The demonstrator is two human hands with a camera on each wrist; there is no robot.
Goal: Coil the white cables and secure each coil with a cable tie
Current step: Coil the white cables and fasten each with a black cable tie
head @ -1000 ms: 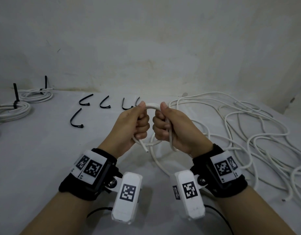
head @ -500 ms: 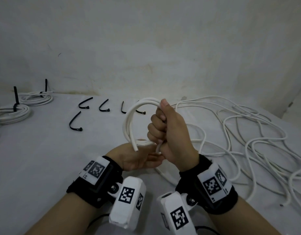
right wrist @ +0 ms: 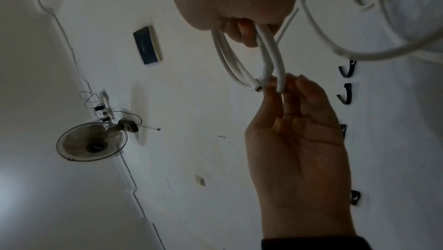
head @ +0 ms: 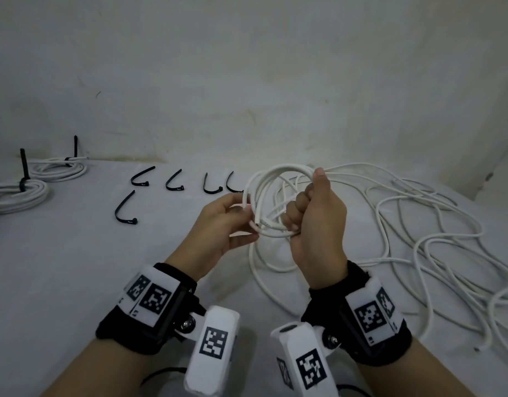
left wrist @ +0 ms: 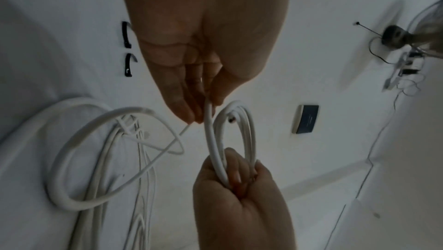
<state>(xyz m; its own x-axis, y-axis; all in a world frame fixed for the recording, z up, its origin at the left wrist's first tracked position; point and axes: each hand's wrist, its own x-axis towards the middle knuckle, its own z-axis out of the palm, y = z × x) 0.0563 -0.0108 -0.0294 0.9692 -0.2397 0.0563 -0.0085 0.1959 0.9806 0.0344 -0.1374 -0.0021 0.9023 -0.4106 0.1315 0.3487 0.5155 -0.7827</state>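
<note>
Both hands work above the worktop (head: 61,282): right hand (head: 318,224) fists the small coil (head: 275,171), left hand (head: 221,222) pinches its newest loop, which should lie flush, untwisted, matching earlier turns.

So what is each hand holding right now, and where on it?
The right hand grips the white cable coil in its fist at the coil's right side; the left hand pinches a loop on its left side.

black wristbands (head: 149,325), white tagged cameras (head: 215,348)
</note>
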